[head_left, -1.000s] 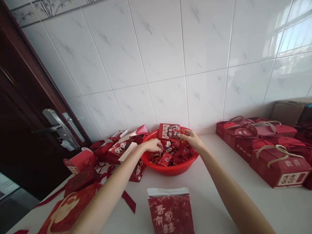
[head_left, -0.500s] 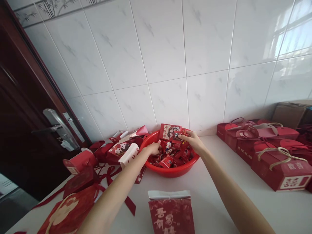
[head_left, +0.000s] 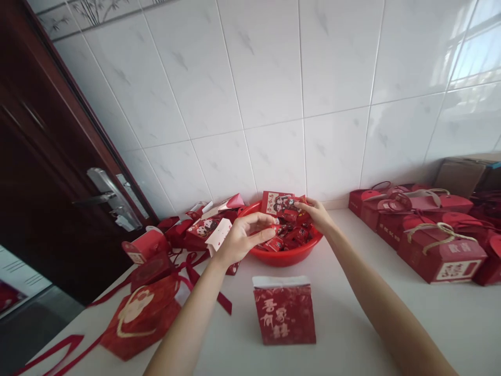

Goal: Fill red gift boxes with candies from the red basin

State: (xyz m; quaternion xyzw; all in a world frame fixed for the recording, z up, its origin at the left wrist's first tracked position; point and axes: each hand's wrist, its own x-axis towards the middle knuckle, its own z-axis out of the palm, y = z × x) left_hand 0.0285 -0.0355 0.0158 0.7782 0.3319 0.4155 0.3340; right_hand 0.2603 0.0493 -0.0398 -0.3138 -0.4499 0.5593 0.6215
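Note:
A red plastic basin (head_left: 285, 258) full of red-wrapped candies (head_left: 295, 236) stands against the wall. Over its near left side my left hand (head_left: 243, 236) pinches a small red-wrapped candy (head_left: 277, 224) between thumb and fingertips. At the basin's right rear my right hand (head_left: 318, 214) is closed on a red candy packet (head_left: 290, 206). Behind that packet, a red card box (head_left: 270, 200) with a cartoon couple leans at the back of the basin. Upright in front of the basin is a red paper bag (head_left: 285, 316) with a white top edge and pale lettering.
Red gift boxes with rope handles (head_left: 438, 250) are lined up on the right. On the left lie more red boxes (head_left: 151, 243), a red rope-handled bag (head_left: 143, 316) and ribbons (head_left: 195, 279). A cardboard box (head_left: 462, 175) sits at the far right, and a dark door (head_left: 50, 183) is at left.
My left hand has lifted out of the candies toward me with a candy in its fingertips. My right hand stays at the basin's rear with its packet. The view has shifted slightly.

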